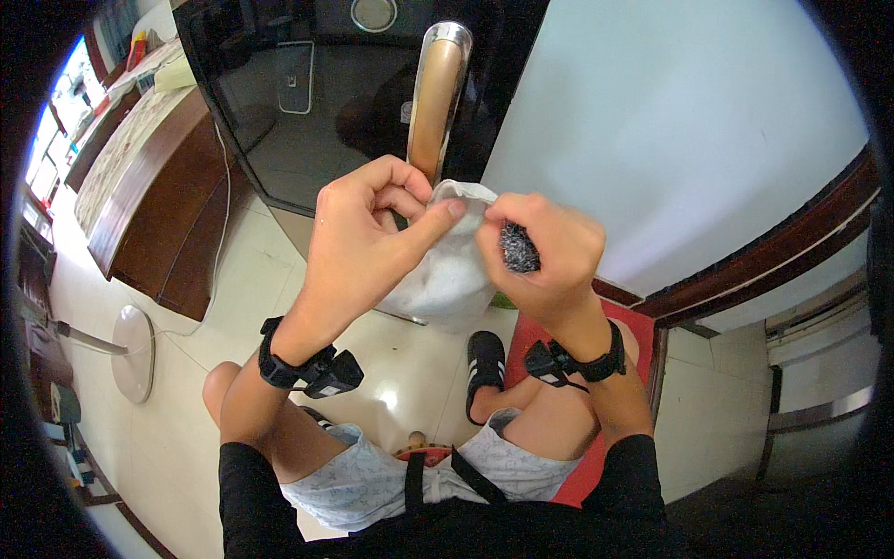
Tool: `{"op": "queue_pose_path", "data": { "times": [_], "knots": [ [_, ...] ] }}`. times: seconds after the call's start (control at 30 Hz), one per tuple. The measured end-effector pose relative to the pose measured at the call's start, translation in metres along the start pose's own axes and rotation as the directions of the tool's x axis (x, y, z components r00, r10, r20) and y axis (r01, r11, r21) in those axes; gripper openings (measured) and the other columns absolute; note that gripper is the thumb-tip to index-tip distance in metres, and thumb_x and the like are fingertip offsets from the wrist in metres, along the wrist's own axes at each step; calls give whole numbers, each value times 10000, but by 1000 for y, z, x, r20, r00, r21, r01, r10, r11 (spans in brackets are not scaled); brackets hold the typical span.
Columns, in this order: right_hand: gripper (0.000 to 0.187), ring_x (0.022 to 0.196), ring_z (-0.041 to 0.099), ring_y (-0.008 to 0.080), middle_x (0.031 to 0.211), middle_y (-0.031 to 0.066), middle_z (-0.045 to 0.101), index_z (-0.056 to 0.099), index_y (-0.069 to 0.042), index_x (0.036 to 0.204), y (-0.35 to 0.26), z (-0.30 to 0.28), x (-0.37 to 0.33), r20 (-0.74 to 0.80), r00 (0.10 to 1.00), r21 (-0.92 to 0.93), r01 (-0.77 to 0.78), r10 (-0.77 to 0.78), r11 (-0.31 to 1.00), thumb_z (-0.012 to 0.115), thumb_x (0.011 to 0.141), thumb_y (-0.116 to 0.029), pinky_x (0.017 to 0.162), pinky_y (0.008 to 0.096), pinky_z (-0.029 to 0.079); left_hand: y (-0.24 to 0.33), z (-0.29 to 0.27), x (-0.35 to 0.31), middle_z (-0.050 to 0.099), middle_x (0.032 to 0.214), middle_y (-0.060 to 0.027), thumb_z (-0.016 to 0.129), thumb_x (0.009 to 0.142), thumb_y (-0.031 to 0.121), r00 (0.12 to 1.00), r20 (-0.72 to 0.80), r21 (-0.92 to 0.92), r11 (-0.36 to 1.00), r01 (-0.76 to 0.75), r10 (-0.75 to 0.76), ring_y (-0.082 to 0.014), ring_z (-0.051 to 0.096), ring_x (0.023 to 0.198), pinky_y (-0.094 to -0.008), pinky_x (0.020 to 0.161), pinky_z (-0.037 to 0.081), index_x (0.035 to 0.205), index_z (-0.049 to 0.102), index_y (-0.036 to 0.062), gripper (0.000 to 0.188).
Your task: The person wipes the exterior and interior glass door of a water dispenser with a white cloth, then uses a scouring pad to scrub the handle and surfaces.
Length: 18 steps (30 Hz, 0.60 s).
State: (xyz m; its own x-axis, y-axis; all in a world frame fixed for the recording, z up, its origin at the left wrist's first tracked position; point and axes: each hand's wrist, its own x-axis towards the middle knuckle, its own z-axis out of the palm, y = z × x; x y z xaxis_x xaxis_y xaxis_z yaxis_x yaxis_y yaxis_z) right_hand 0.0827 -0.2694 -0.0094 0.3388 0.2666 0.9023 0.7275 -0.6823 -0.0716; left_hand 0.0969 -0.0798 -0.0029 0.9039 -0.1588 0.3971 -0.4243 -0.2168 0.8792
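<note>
A whitish, limp bag-like piece (447, 284) hangs between my hands in front of a dark glossy cabinet; I cannot tell if it is cloth or plastic. My left hand (368, 233) is closed at the left of its upper rim, thumb lying over the top. At the rim's right side my right hand (549, 244) pinches the edge. A dark grey, speckled wad like a steel wool scrubber (519, 247) shows within the curled fingers of that same hand. The bottom of the whitish piece droops toward the floor.
The dark glossy cabinet door (326, 121) with a long gold handle (438, 102) stands ahead. A pale wall panel (670, 121) is at right, a red mat (596, 456) below it. At left are a wooden table (168, 205), a white cord and a round stand base (135, 354).
</note>
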Motion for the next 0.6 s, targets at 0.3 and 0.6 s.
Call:
{"op": "queue_pose_path", "data": {
  "times": [0.3, 0.6],
  "knots": [
    [290, 497, 529, 248, 626, 59, 544, 725, -93, 947, 0, 7, 14, 39, 999, -256, 35, -26, 966, 758, 667, -27, 467, 340, 411, 9, -11, 1, 620, 673, 50, 702, 896, 151, 994, -94, 57, 997, -58, 64, 37, 431, 541, -158, 467, 269, 872, 630, 33, 140],
    [321, 552, 564, 257, 676, 52, 570, 709, -100, 1042, -20, 8, 24, 67, 993, -364, -65, 96, 929, 792, 732, -96, 506, 344, 454, -2, -24, 12, 606, 658, 38, 677, 907, 143, 999, -33, -30, 1000, 4, -5, 23, 445, 537, -167, 475, 283, 900, 636, 17, 133]
  ]
}}
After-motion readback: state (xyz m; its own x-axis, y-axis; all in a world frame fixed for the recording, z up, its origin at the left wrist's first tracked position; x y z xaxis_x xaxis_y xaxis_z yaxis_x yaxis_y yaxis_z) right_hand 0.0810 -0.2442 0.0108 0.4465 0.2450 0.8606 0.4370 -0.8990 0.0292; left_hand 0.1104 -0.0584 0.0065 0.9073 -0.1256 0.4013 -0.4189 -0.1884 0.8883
